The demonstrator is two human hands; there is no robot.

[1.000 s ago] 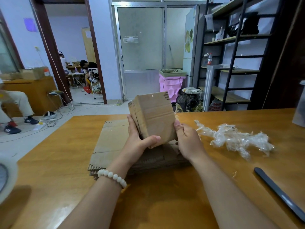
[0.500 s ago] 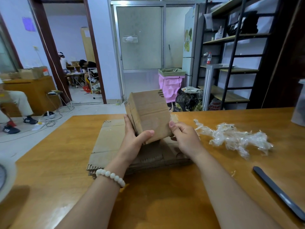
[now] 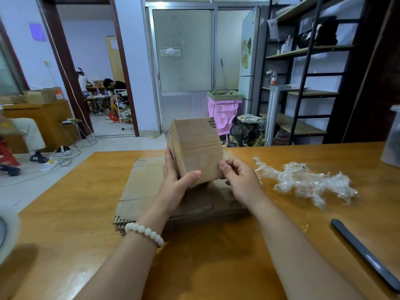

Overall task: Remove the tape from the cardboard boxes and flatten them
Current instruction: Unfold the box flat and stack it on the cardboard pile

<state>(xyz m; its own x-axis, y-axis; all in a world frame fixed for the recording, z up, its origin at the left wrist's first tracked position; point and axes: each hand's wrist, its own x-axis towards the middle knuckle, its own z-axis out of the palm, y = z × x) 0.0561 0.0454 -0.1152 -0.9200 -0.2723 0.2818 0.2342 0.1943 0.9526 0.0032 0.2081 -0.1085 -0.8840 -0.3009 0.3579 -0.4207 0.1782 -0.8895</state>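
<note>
A small brown cardboard box is held upright above the table. My left hand grips its lower left corner, thumb across the front face. My right hand pinches a strip of clear tape at the box's right edge, fingers curled. Below both hands lies a stack of flattened cardboard boxes on the wooden table.
A crumpled wad of peeled clear tape lies right of the stack. A dark flat tool rests near the right front edge. A tape roll shows at the left edge, a grey container at the far right.
The box has turned slightly and shifted left. My right hand has come off the box's side and now pinches the tape at its right edge.
</note>
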